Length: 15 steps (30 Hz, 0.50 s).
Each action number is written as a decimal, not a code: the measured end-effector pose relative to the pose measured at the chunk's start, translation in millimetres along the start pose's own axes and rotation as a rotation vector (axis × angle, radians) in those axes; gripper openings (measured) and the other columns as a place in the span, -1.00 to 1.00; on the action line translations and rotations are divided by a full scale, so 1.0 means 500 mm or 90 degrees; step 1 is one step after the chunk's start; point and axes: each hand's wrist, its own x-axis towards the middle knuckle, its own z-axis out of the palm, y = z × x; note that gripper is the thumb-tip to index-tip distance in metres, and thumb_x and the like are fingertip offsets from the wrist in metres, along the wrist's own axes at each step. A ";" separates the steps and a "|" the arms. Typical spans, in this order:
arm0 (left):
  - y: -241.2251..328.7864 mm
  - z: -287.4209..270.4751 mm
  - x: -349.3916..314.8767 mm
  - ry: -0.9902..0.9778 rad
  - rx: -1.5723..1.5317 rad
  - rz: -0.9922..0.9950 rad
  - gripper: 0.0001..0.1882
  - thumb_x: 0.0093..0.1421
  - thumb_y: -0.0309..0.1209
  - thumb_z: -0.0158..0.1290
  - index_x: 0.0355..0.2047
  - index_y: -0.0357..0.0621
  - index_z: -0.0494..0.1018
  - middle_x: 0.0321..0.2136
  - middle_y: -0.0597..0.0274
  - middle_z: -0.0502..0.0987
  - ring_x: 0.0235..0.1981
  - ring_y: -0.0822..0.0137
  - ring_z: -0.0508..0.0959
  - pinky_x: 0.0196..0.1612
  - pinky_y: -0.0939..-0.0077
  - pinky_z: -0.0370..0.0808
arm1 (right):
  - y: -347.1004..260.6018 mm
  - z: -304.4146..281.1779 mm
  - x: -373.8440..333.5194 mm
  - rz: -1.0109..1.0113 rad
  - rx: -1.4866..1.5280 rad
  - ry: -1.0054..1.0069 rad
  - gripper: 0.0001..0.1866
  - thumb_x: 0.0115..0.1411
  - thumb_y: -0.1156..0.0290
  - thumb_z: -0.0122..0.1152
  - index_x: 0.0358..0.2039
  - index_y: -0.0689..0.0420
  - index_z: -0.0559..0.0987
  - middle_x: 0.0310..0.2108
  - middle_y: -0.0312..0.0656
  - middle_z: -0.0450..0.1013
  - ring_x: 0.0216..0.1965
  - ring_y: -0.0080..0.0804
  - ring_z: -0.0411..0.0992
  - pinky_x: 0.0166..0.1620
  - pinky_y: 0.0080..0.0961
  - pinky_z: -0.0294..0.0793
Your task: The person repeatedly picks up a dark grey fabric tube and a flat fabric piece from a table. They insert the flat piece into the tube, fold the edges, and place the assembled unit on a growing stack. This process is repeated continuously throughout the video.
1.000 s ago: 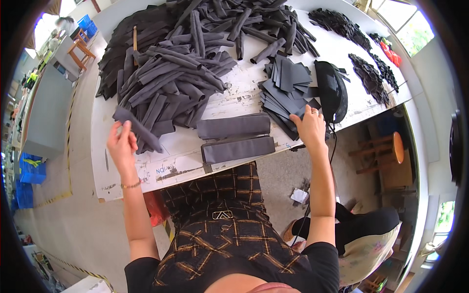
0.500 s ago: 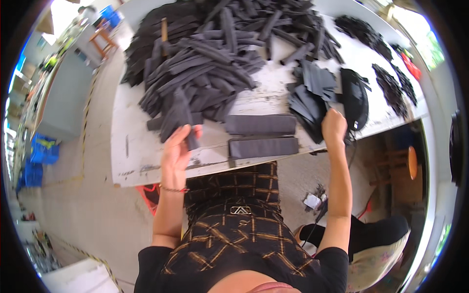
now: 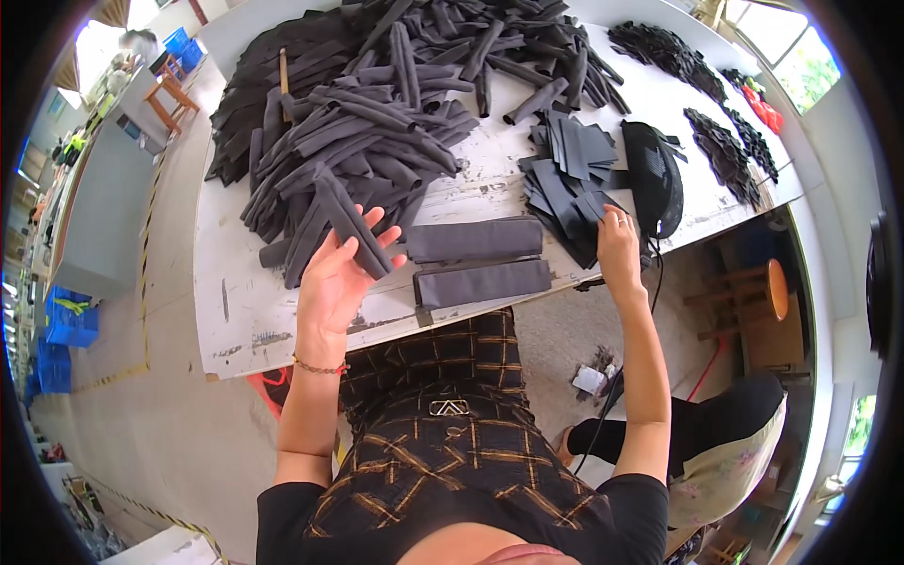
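Observation:
My left hand [image 3: 331,282] is palm up with its fingers spread loosely. A folded dark grey fabric strip [image 3: 350,224] lies across it between thumb and fingers, its upper end over the heap of similar strips [image 3: 377,141]. On the right, my right hand [image 3: 619,250] pinches the edge of a thin flat dark piece [image 3: 593,201], above a fanned pile of such pieces [image 3: 554,193]. Between my hands, two flat grey folded strips [image 3: 478,239] lie one nearer me than the other, by the table's front edge.
A black mesh-covered object [image 3: 656,179] stands right of the flat pieces, with a cable running down. Black bundles [image 3: 720,155] lie farther right on the white table [image 3: 231,311]. A wooden stick [image 3: 283,75] rises from the heap. At lower right sits another person [image 3: 730,452], near a stool [image 3: 777,289].
My left hand has turned palm up and its fingers have spread, lifting the strip's near end. My right hand has drawn slightly toward me, with a flat piece at its fingertips.

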 end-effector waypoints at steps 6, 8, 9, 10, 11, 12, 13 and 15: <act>-0.024 0.032 0.040 0.057 -0.003 -0.021 -0.69 0.33 -0.53 -0.02 0.07 -0.29 0.37 0.01 0.02 0.51 0.00 0.06 0.56 0.06 0.08 0.57 | -0.093 -0.070 0.072 0.115 0.212 -0.062 -0.72 0.11 0.61 0.20 -0.26 0.21 0.28 -0.34 0.02 0.27 -0.34 0.07 0.32 -0.25 -0.12 0.35; -0.037 0.060 0.060 0.072 -0.044 -0.016 -0.75 0.32 -0.54 0.01 -0.02 -0.35 0.41 -0.06 -0.05 0.54 -0.07 0.03 0.60 0.01 0.12 0.61 | -0.158 -0.109 0.091 0.051 0.250 -0.098 -0.65 0.04 0.59 0.28 -0.29 0.20 0.25 -0.28 0.02 0.24 -0.31 0.07 0.28 -0.23 -0.13 0.32; -0.041 0.064 0.067 0.042 -0.029 -0.005 -0.75 0.36 -0.51 -0.04 -0.01 -0.36 0.41 -0.08 -0.06 0.56 -0.07 0.07 0.61 0.00 0.17 0.63 | -0.186 -0.125 0.092 0.032 0.280 -0.134 -0.60 -0.01 0.57 0.33 -0.28 0.20 0.26 -0.24 0.03 0.22 -0.26 0.06 0.27 -0.20 -0.17 0.33; -0.041 0.073 0.071 0.055 -0.025 0.002 -0.76 0.35 -0.51 -0.04 -0.01 -0.38 0.41 -0.09 -0.06 0.56 -0.07 0.07 0.61 0.00 0.17 0.63 | -0.217 -0.141 0.089 0.027 0.303 -0.168 -0.58 -0.02 0.58 0.34 -0.25 0.20 0.26 -0.23 0.02 0.22 -0.26 0.05 0.27 -0.17 -0.21 0.34; -0.042 0.084 0.072 0.068 -0.023 0.009 -0.76 0.35 -0.51 -0.04 -0.02 -0.39 0.41 -0.09 -0.06 0.57 -0.08 0.07 0.61 -0.01 0.18 0.63 | -0.243 -0.154 0.085 0.020 0.331 -0.181 -0.57 -0.02 0.56 0.37 -0.24 0.20 0.29 -0.21 0.01 0.22 -0.25 0.03 0.29 -0.16 -0.22 0.36; -0.040 0.091 0.073 0.081 -0.021 0.015 -0.76 0.35 -0.51 -0.04 -0.03 -0.40 0.41 -0.10 -0.06 0.57 -0.08 0.07 0.61 -0.01 0.18 0.63 | -0.264 -0.160 0.081 0.013 0.358 -0.194 -0.57 -0.02 0.54 0.40 -0.23 0.20 0.32 -0.19 0.00 0.22 -0.23 0.01 0.30 -0.14 -0.24 0.37; -0.042 0.095 0.077 0.084 -0.021 0.022 -0.77 0.35 -0.51 -0.03 -0.06 -0.40 0.43 -0.11 -0.05 0.57 -0.09 0.07 0.62 -0.02 0.22 0.64 | -0.274 -0.161 0.075 -0.003 0.373 -0.184 -0.57 -0.03 0.52 0.43 -0.23 0.20 0.35 -0.18 -0.02 0.24 -0.21 -0.01 0.31 -0.13 -0.25 0.38; -0.043 0.097 0.083 0.088 -0.008 0.031 -0.78 0.35 -0.50 -0.02 -0.08 -0.39 0.45 -0.12 -0.04 0.58 -0.08 0.08 0.61 -0.03 0.25 0.64 | -0.291 -0.163 0.066 -0.033 0.402 -0.163 -0.57 -0.06 0.49 0.48 -0.24 0.20 0.41 -0.15 -0.05 0.27 -0.17 -0.05 0.34 -0.12 -0.29 0.41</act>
